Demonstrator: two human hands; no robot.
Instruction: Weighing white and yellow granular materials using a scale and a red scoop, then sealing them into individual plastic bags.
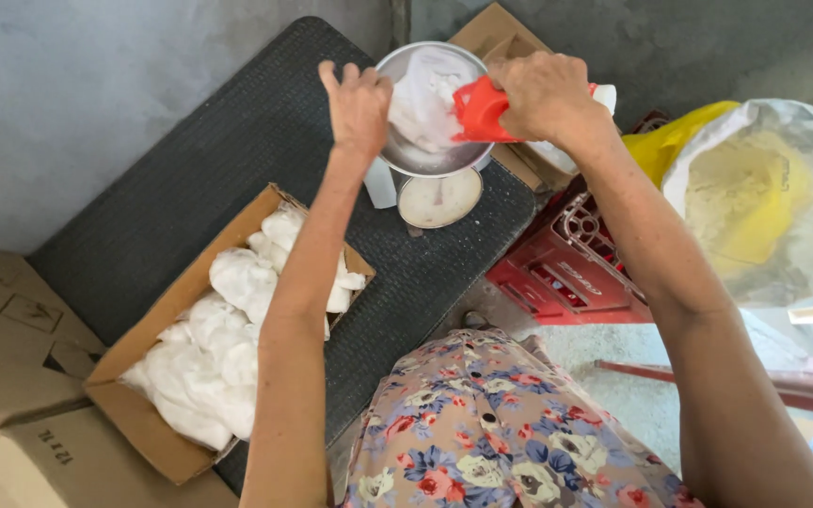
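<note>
A dark ribbed mat [190, 188] covers most of the floor ahead of the person, running up to the grey wall. Off to the right sits a big clear sack of yellow powder [764, 198], its mouth rolled wide, with a red plastic crate [566, 273] just beside it. On the mat's left edge lies an open cardboard box [143, 414] packed with knotted white bags [209, 357]. Further up the mat stands a small dial scale [439, 198], and on top of it a round metal bowl [406, 155] holding a white bag of powder [425, 99]. The right hand [543, 94] is closed around a red scoop [477, 108], tipped over the bowl against the bag. The left hand [358, 103] rests at the bowl's near rim, fingers raised and loosely curled; whether it pinches the bag's edge I cannot tell.
</note>
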